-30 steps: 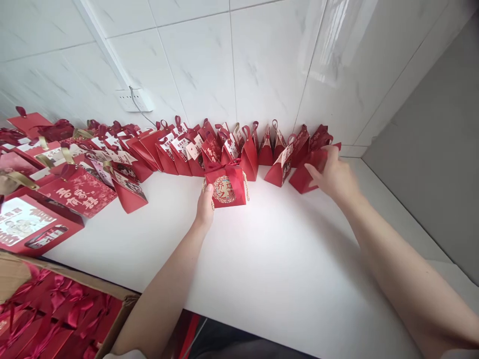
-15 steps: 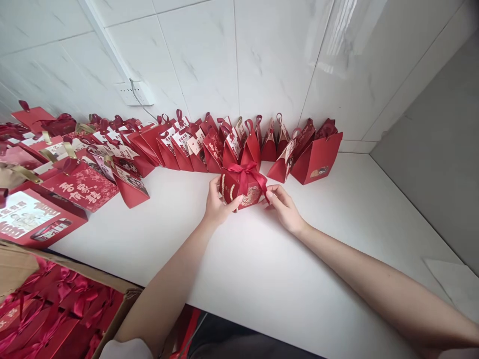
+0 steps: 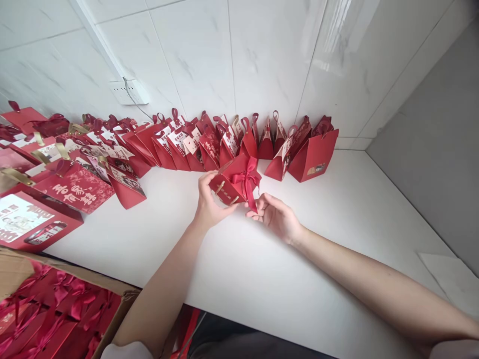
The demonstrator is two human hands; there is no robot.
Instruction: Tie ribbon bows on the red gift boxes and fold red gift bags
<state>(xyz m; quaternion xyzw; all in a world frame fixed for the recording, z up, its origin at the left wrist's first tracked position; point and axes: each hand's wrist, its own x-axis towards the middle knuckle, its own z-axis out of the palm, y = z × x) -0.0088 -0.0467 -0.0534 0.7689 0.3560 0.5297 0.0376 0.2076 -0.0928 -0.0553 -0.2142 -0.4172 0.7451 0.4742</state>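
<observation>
My left hand [image 3: 211, 202] is closed around the left side of a small red gift box [image 3: 229, 183]. A shiny red ribbon bow [image 3: 247, 177] sits on the box, and a twisted gold cord handle [image 3: 220, 192] hangs by my left fingers. The box is tilted, so its top and bow face right. Just below the bow, my right hand [image 3: 277, 214] is turned palm up with its fingers loosely apart. Its fingertips are at the bow's hanging tail; whether they touch it is hard to tell.
A row of red gift boxes [image 3: 249, 142] stands along the tiled wall, with more crowded at the left [image 3: 80, 187]. An open cardboard carton [image 3: 129, 294] of ribboned red boxes is at lower left. A wall socket [image 3: 129, 92] with a cable is behind the white table [image 3: 299, 294].
The box has tipped over to the right in my left hand, its bow turning with it. My right hand has rolled palm up and loosened from the box's right side.
</observation>
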